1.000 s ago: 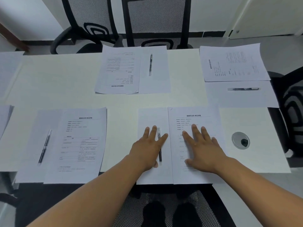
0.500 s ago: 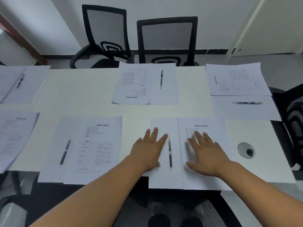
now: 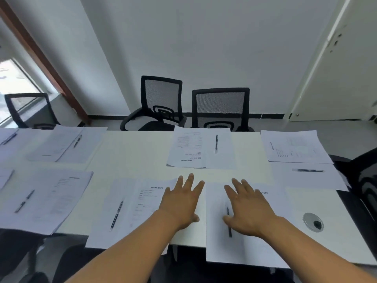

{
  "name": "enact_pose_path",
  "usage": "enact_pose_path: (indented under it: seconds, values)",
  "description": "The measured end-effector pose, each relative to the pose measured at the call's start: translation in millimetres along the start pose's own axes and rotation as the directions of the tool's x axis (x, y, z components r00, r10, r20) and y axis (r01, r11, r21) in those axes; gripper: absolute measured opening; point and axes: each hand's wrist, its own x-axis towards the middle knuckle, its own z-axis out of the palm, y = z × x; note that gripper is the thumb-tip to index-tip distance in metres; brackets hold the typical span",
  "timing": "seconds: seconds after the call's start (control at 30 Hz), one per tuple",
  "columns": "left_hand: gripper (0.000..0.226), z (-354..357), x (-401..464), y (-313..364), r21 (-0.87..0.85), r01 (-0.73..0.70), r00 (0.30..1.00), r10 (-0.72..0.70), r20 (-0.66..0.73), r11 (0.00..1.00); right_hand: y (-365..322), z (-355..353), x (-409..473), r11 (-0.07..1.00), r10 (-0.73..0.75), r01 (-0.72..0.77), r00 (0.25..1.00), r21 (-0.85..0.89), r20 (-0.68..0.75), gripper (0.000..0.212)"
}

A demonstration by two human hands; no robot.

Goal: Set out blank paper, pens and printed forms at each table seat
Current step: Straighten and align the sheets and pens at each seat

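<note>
Both hands have lifted off the near-seat papers and slid toward the far side since the earlier frame, and the view has tilted up to take in the wall and chairs. Now the left hand (image 3: 182,203) hovers with fingers spread and straight over the bare strip of white table (image 3: 142,152) between two near sets, gripping nothing. Likewise the right hand (image 3: 247,209) is flat and spread above the blank sheet (image 3: 216,242) of the nearest set, its palm covering part of the black pen (image 3: 228,223) lying there; whether it touches paper I cannot tell. Its printed form (image 3: 273,201) sits just right of that sheet, mostly hidden by the wrist.

To the left lies another near set, with a pen (image 3: 116,215) on blank paper beside a printed form (image 3: 151,199). Further sets lie at the far seat before the mesh chair (image 3: 220,108), at the right end, and along the left.

Single sheets like these are probably light, limp and slick on the smooth tabletop, so they are best moved by a flat palm pressing down, or lifted by a pinched corner. Any pen would likely roll; grip it mid-barrel.
</note>
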Motion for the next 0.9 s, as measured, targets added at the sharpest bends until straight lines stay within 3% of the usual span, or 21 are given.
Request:
enact_pose_path:
  seconds: [0.37, 0.6, 0.9]
  values:
    - [0.097, -17.3, -109.3, 14.5, 0.06, 0.168, 0.981, -0.161, -0.108, 0.984, -31.8, -18.2, -69.7, 0.988, -0.134, 0.125, 0.986, -0.095, -0.102, 0.092]
    - [0.093, 2.2, -193.8, 18.1, 0.057, 0.26, 0.963, -0.256, -0.081, 0.964, -72.8, 2.7, -121.7, 0.967, -0.234, 0.22, 0.966, -0.125, -0.109, 0.092]
    - [0.085, -0.3, -261.1, -21.2, 0.073, 0.328, 0.938, -0.315, -0.145, 0.942, -136.4, -4.3, -148.4, 0.953, -0.297, 0.28, 0.941, -0.117, -0.161, 0.092]
